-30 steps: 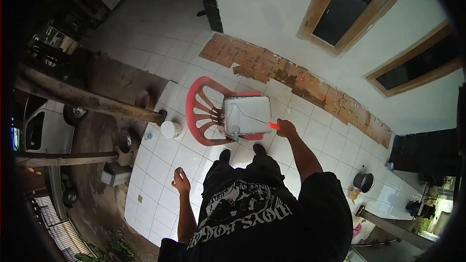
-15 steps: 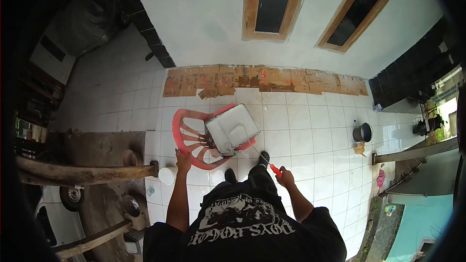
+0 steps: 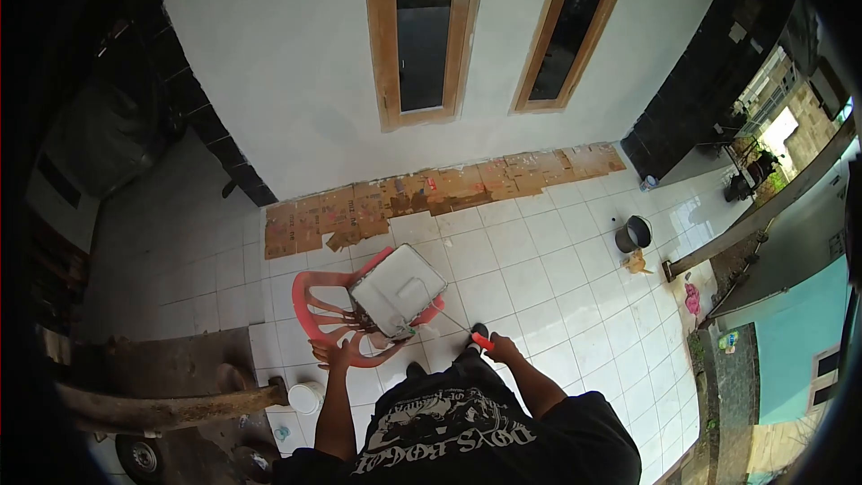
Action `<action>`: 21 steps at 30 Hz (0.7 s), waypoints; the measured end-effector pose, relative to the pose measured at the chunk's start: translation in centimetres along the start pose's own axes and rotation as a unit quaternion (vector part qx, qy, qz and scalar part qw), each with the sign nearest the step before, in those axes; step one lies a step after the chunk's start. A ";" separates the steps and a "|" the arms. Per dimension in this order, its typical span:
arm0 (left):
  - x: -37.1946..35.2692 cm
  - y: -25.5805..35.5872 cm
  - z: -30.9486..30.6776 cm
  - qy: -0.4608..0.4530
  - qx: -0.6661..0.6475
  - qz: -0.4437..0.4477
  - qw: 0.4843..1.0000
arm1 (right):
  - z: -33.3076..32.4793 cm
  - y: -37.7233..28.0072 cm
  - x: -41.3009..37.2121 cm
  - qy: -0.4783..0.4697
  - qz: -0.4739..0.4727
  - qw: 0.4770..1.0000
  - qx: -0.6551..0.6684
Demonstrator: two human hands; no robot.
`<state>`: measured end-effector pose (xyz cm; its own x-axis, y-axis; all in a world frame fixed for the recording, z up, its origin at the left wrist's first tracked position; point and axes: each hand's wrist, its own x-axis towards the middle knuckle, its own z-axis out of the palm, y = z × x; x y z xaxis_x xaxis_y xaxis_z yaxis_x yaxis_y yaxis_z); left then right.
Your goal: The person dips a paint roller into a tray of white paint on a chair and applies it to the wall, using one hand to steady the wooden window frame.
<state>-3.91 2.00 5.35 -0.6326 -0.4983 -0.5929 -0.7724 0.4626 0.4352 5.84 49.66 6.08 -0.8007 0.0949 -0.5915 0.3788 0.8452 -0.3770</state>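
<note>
A red plastic chair stands on the tiles in front of me, with a white paint tray tilted on its seat. My left hand grips the near edge of the chair's curved back. In my right hand is the red handle of a paint roller. Its thin metal rod runs up to the tray's right edge, and a pale, roller-like shape lies on the tray's white surface. A small greenish item sits at the tray's near edge, too small to name.
Cardboard strips line the foot of the white wall, under two wood-framed windows. A white bucket stands left of me, near a wooden post. A dark bucket and an orange cat-like shape are at right.
The view has tilted up and turned, so the chair, tray and hands sit lower and further left. My left hand stays on the chair and my right hand keeps the roller handle.
</note>
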 end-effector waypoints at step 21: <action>-1.7 0.9 -1.0 -0.033 0.053 0.062 0.996 | 0.5 -0.2 1.0 -0.164 0.141 0.976 0.007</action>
<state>-3.57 2.50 7.38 -0.7148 -0.3857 -0.5833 -0.6760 0.5946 0.4353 5.17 49.30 5.26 -0.4724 0.1472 -0.8690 0.5714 0.8019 -0.1747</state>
